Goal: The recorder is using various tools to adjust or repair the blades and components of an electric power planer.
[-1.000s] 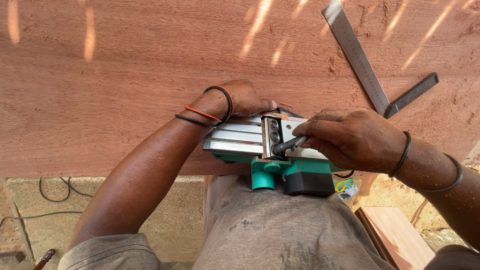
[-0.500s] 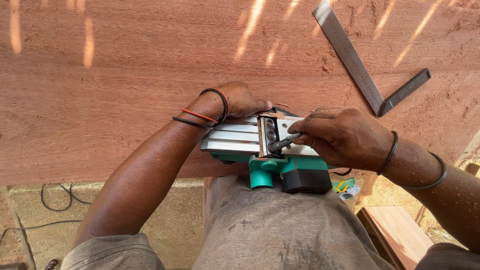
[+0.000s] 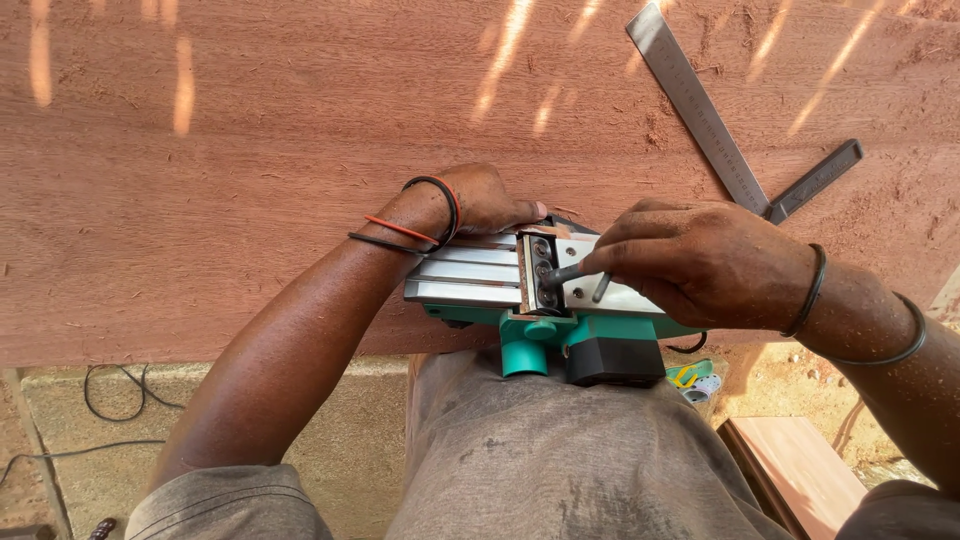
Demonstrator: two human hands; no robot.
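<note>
A green electric planer (image 3: 545, 335) lies upside down at the near edge of a big reddish wooden board (image 3: 250, 160), its silver sole facing up. My left hand (image 3: 480, 200) grips the planer's far side, steadying it. My right hand (image 3: 690, 262) pinches a small dark key tool (image 3: 568, 272) whose tip sits in a bolt of the blade drum slot (image 3: 540, 272). Both wrists wear dark bands.
A metal try square (image 3: 720, 130) with a dark handle (image 3: 815, 180) rests on the board at the upper right. Black cables (image 3: 110, 410) lie on the concrete floor at the lower left. A smaller wood plank (image 3: 800, 470) lies at the lower right, with small green bits near it.
My right hand has turned a little with the key tool at the blade drum. The view has shifted slightly; the planer and left hand stay in place.
</note>
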